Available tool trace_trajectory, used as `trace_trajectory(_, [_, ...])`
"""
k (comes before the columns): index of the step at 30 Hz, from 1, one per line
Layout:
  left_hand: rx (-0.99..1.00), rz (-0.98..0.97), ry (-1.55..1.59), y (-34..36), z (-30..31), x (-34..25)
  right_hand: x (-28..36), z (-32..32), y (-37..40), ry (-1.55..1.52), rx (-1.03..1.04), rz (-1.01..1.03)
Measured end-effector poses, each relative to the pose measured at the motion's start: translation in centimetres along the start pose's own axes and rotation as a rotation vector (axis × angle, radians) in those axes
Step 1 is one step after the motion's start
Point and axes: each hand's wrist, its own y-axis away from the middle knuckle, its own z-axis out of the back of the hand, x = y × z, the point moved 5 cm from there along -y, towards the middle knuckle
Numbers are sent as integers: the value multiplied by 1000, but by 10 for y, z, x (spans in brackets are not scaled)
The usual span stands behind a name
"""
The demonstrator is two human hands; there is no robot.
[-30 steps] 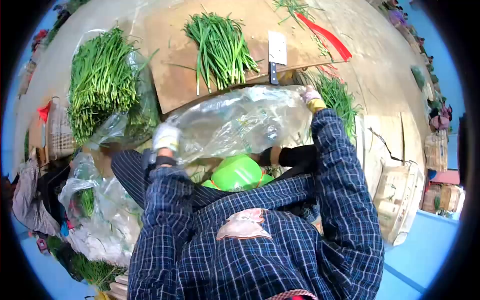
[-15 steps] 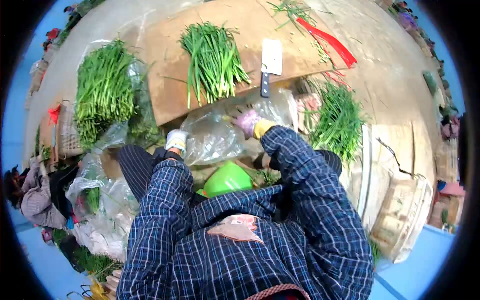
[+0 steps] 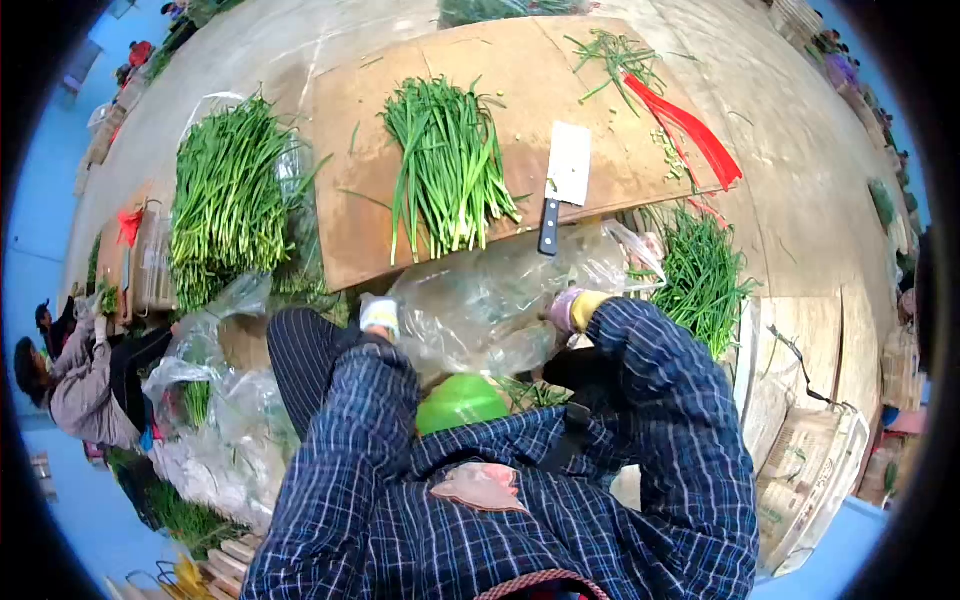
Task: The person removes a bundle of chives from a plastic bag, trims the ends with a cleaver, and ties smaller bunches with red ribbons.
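Your left hand [image 3: 380, 316] and your right hand [image 3: 562, 309] are both squeezed shut on the clear plastic bag [image 3: 485, 300], just below the brown board [image 3: 520, 70] with the knife [image 3: 563, 183].

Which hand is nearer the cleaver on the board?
Right. The right hand is just below the handle of the cleaver; the left hand is farther off, down and to the left. Both grip the clear plastic bag.
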Motion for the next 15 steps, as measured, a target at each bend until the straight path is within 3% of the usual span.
trace_trajectory(2, [-99,229,144,56,72,-27,8,22,10,100,-100,-85])
trace_trajectory(3, [-232,337,275,77,92,-31,25,56,40,-1,-136,-190])
trace_trajectory(4, [-446,322,195,92,96,-38,47,96,77,-16,-277,-211])
trace_trajectory(6, [-400,234,359,92,94,-41,46,137,116,-254,-634,-538])
trace_trajectory(7, [-390,206,387,89,87,-39,44,161,130,-213,-721,-695])
trace_trajectory(8, [-379,178,415,87,79,-38,38,173,133,-415,-860,-736])
trace_trajectory(11, [-94,180,1061,90,104,-39,21,179,100,-379,-778,-909])
trace_trajectory(14, [-27,128,1491,87,107,-25,-6,168,75,-465,-867,-883])
trace_trajectory(15, [-54,220,1634,99,118,-23,-23,164,74,-459,-905,-841])
